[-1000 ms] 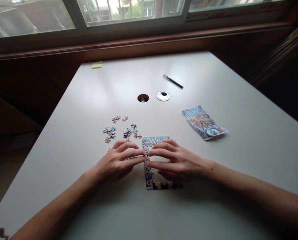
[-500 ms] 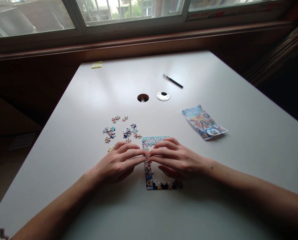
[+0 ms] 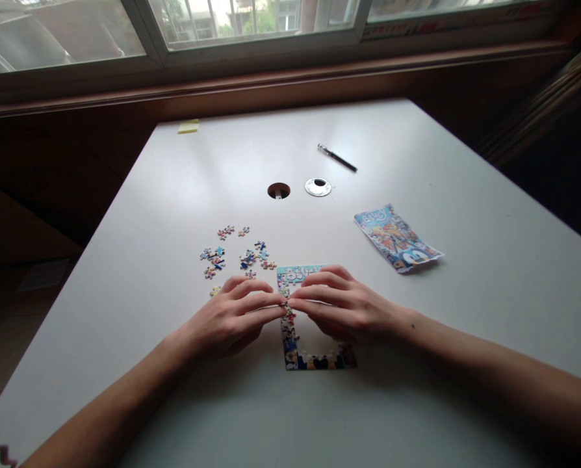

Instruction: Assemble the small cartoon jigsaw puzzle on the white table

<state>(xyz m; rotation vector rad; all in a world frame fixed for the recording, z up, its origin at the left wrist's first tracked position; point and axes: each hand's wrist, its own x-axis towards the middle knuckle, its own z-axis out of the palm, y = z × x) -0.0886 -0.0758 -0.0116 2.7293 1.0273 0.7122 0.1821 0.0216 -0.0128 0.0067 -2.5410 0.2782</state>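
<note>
A partly assembled jigsaw puzzle (image 3: 289,351) lies flat on the white table, its border joined around a bare middle and its blue title strip at the top. My left hand (image 3: 236,312) comes in from the left, fingers bent together, fingertips on the puzzle's left border. From the other side my right hand (image 3: 339,302) covers part of the puzzle and its right border. The fingertips of both hands meet over a small puzzle piece (image 3: 284,303), mostly hidden by them. Both thumbs are largely out of sight. Several loose puzzle pieces (image 3: 247,260) lie beyond my left hand.
A creased picture sheet (image 3: 398,237) with matching artwork lies to the right. Farther back are a round cable hole (image 3: 279,190), its metal cover (image 3: 318,187) and a black pen (image 3: 339,158). Yellow sticky notes (image 3: 188,127) sit at the far left edge, below the window.
My right hand's fingers have shifted slightly upward and its thumb has tucked out of view. My left hand stays almost in place. The loose pieces have not moved.
</note>
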